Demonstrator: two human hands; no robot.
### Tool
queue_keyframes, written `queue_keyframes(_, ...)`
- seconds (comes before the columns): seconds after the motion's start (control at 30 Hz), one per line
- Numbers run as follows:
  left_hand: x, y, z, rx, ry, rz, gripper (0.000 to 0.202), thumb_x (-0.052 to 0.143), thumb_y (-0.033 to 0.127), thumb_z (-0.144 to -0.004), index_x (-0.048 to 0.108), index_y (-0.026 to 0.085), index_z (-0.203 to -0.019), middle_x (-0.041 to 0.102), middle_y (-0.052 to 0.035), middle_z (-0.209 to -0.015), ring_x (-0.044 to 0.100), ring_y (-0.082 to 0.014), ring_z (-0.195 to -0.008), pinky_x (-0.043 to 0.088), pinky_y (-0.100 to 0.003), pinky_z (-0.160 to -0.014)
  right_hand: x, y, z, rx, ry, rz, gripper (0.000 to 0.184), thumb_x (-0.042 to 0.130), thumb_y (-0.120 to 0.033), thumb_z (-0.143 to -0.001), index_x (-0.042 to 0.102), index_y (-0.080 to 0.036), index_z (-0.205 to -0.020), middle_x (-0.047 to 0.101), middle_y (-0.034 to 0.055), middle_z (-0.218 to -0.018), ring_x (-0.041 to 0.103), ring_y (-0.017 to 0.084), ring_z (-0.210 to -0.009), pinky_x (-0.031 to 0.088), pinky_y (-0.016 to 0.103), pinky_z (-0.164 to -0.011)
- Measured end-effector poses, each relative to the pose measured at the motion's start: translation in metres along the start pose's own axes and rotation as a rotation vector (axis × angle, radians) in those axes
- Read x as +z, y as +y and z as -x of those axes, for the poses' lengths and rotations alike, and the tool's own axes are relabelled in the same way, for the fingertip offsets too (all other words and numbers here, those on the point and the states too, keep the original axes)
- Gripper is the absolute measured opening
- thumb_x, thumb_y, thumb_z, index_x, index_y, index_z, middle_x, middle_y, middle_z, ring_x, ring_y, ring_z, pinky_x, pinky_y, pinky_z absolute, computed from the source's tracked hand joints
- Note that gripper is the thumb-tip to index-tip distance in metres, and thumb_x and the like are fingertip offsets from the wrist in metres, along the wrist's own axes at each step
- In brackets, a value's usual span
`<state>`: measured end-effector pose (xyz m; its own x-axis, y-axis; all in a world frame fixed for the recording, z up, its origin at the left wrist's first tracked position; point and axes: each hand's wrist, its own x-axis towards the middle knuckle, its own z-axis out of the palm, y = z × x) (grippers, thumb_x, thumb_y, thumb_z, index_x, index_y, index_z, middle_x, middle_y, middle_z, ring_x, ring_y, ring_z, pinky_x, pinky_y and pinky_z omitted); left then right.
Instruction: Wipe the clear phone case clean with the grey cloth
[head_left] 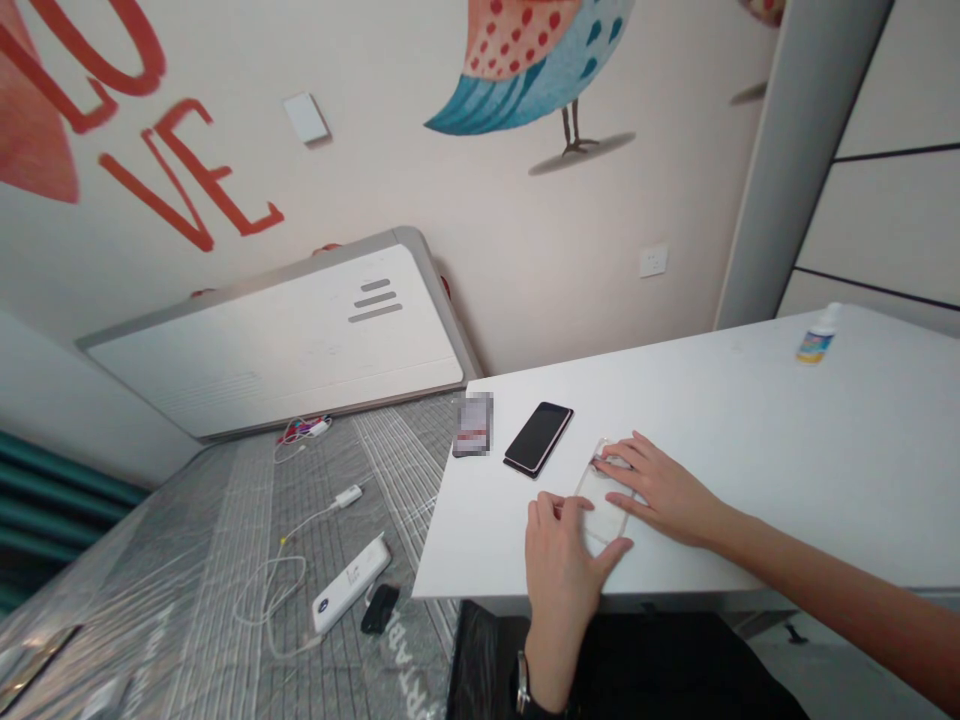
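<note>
Clear plastic, a phone case lies on the white desk between the two hands. It sits up and to the right of the left hand, whose thumb and forefinger grip its near end. The right hand comes in from the right with bent fingers touching the far end; whether they grip or merely press, I cannot tell. Both hands touch it, so neither is clearly nearer. The case's long axis runs away from the body, leaning slightly right. Beyond the left hand is a black-screened smartphone, slanting similarly, no brand legible.

Far beyond the right hand, a bottle bears a label too small to read. On the wall ahead of the left hand, red lettering spells "LOVE". Left of that hand, partial letters on the plastic-covered bed seem to read "RTAB".
</note>
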<state>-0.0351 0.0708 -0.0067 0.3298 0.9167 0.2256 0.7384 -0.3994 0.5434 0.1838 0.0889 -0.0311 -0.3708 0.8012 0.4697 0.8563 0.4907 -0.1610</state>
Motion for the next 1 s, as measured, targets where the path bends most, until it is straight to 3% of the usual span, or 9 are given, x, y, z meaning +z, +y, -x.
queue_keyframes(0.23, -0.0021, 0.0011, 0.0010, 0.028, 0.018, 0.009, 0.038, 0.092, 0.036, -0.072, 0.059, 0.022, -0.083, 0.053, -0.0033, -0.102, 0.055, -0.0244, -0.102, 0.048, -0.040, -0.090, -0.0002, 0.0000, -0.0003, 0.002, 0.012, -0.029, 0.043, 0.052, -0.043, -0.105, 0.067, -0.019, -0.136, 0.064, 0.0136, -0.139, 0.056, 0.030, -0.129, 0.038, 0.059, -0.118)
queue_keyframes(0.57, -0.0015, 0.0023, 0.0005, 0.027, 0.030, -0.026, 0.042, 0.093, 0.041, -0.070, 0.057, 0.021, -0.078, 0.055, -0.0033, -0.101, 0.056, -0.0240, -0.099, 0.049, -0.041, -0.087, -0.0010, -0.0005, 0.0000, 0.006, -0.007, -0.018, 0.043, 0.050, -0.043, -0.105, 0.067, -0.019, -0.137, 0.063, 0.0126, -0.140, 0.055, 0.031, -0.130, 0.038, 0.059, -0.119)
queue_keyframes(0.73, -0.0004, 0.0006, 0.0009, 0.060, 0.022, -0.066, 0.042, 0.091, 0.048, -0.072, 0.058, 0.021, -0.073, 0.055, -0.0041, -0.104, 0.056, -0.0240, -0.098, 0.049, -0.041, -0.086, -0.0034, -0.0016, -0.0018, -0.003, 0.017, -0.058, 0.041, 0.051, -0.043, -0.105, 0.069, -0.019, -0.134, 0.065, 0.0133, -0.137, 0.057, 0.030, -0.127, 0.042, 0.058, -0.115)
queue_keyframes(1.0, 0.0003, -0.0005, 0.0011, 0.071, 0.029, -0.047, 0.045, 0.091, 0.048, -0.072, 0.056, 0.021, -0.069, 0.054, -0.0039, -0.102, 0.056, -0.0235, -0.098, 0.049, -0.039, -0.085, -0.0076, -0.0022, -0.0031, -0.008, -0.022, -0.075, 0.042, 0.050, -0.043, -0.106, 0.067, -0.020, -0.136, 0.064, 0.0130, -0.136, 0.055, 0.030, -0.123, 0.048, 0.053, -0.108)
